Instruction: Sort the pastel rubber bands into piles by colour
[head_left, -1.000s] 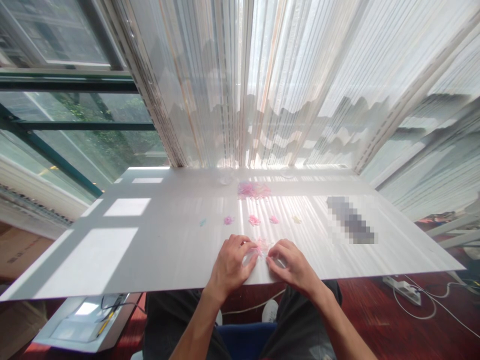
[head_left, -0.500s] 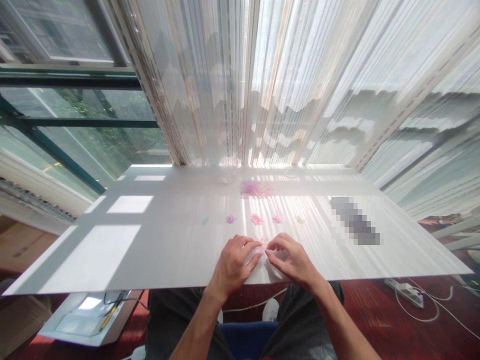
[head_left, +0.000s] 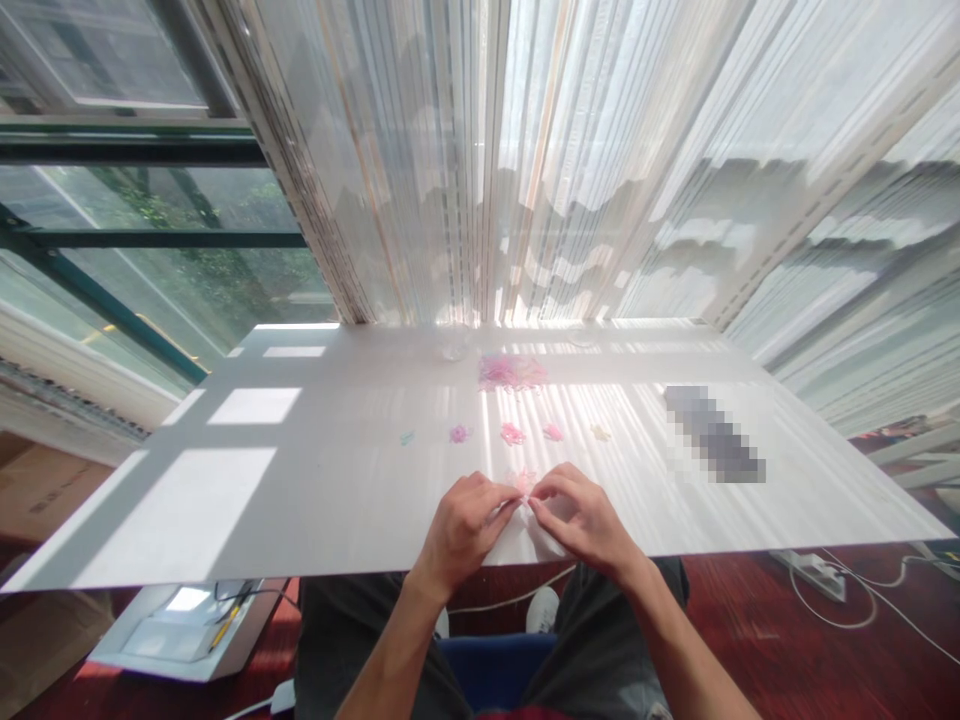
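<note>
Near the front edge of the white table [head_left: 337,500], my left hand [head_left: 466,525] and my right hand [head_left: 581,515] meet fingertip to fingertip. Each is closed in a pinch. Whatever is between the fingertips is too small and pale to make out. Just beyond them lies a small heap of pale pink pieces [head_left: 525,480]. A row of small groups runs across the table farther on: blue-green pieces [head_left: 407,437], purple pieces [head_left: 459,433], red-pink pieces [head_left: 512,433], pink pieces [head_left: 553,432] and yellow pieces [head_left: 600,432]. Behind the row is a larger mixed pink pile [head_left: 513,373].
A clear round dish [head_left: 454,345] stands at the back, with another faint clear item [head_left: 581,338] to its right. A blurred dark object [head_left: 716,435] lies at the right. Striped curtains [head_left: 480,170] hang behind the table. A power strip [head_left: 810,575] sits on the floor.
My left thumb and fingers have drawn together into a tighter pinch, and the fingertips of both hands are closer. The view has shifted slightly; the groups on the table stay put.
</note>
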